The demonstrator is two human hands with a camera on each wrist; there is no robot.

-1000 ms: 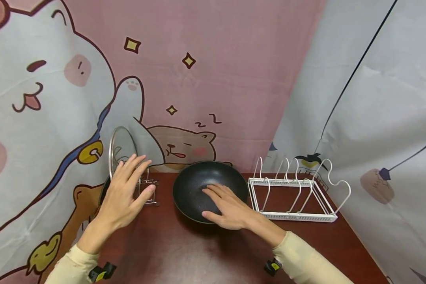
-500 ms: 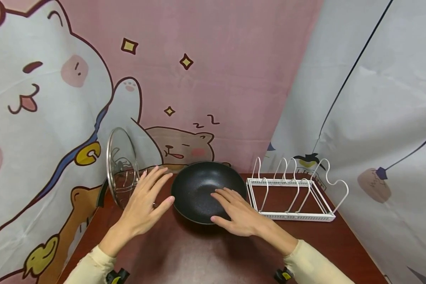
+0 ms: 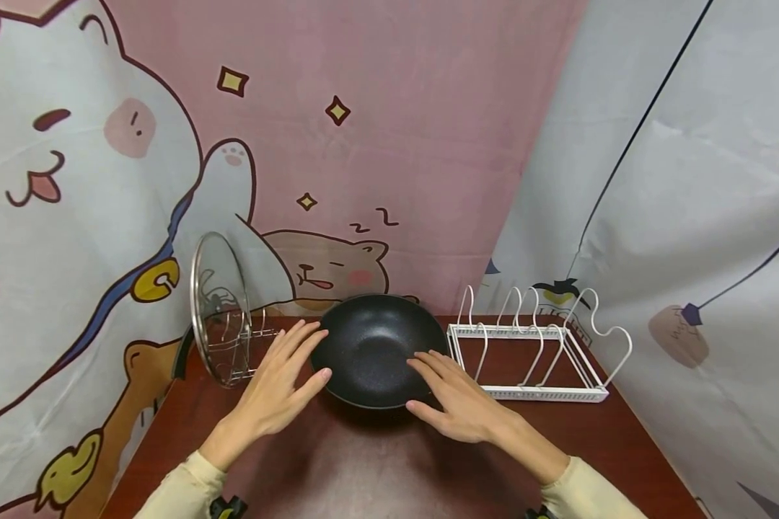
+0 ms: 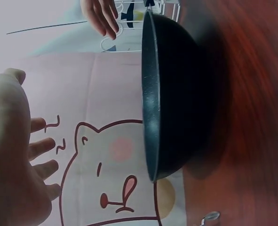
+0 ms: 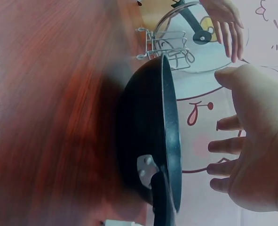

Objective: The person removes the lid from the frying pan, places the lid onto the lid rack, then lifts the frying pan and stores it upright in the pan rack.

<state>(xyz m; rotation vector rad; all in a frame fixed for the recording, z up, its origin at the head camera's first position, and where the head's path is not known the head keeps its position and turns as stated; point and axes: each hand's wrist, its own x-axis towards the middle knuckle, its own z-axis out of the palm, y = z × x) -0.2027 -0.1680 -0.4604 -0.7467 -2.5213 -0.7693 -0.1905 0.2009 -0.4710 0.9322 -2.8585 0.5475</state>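
Note:
A black wok (image 3: 371,360) sits upright on the table in the head view. My left hand (image 3: 279,386) hovers by its left rim, fingers spread and holding nothing. On the other side, my right hand (image 3: 457,400) hangs over the right rim, also with nothing in it. Both wrist views show a gap between each hand and the wok. The wok's dark handle (image 5: 163,200), fixed by a riveted metal bracket, shows in the right wrist view; from the head it is hidden, apparently behind my right hand.
Left of the wok, a glass lid (image 3: 216,310) with a metal rim stands on edge at a metal wire rack (image 3: 260,333). A white rack (image 3: 539,393) with curved dividers stands close on the right. A printed cloth (image 3: 428,144) hangs behind the table (image 3: 363,468).
My left hand has moved right, away from the lid and to the wok's left rim. My right hand has drawn back rightward from over the wok's middle. The wok stays in place.

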